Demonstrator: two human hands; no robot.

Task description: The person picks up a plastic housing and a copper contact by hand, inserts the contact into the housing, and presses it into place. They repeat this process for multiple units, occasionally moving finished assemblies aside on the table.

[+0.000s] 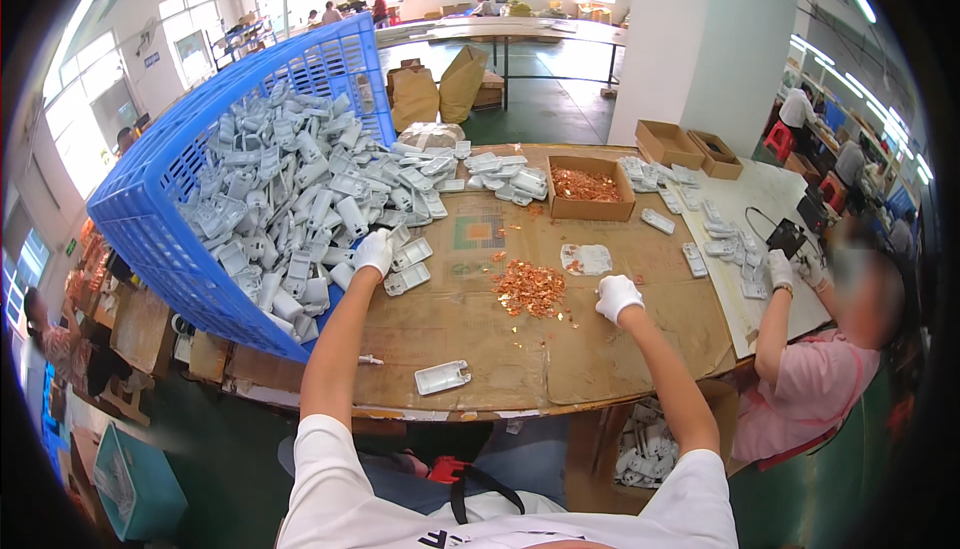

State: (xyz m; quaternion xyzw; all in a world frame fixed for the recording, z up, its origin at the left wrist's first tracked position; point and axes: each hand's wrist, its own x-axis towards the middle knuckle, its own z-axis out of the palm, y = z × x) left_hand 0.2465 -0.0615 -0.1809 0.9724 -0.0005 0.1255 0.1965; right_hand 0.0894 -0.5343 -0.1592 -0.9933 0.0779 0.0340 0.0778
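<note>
My left hand (374,251), in a white glove, is at the near right edge of a heap of white plastic housings (310,169). Its fingers are curled at one white plastic housing (399,237), partly hidden by the glove. My right hand (618,297), also gloved, is closed just above the cardboard table top; anything inside it is hidden. To its left is a loose pile of small copper-coloured metal pieces (530,289). A white housing (586,259) lies just beyond my right hand, with copper pieces on it. Another single housing (442,377) rests near the table's front edge.
A tipped blue plastic crate (140,199) holds the heap at the left. At the back stands a cardboard box (590,211) of copper pieces. A co-worker in pink (810,379) sits at the right, gloved hands at more housings. A box of housings (648,449) is below the table edge.
</note>
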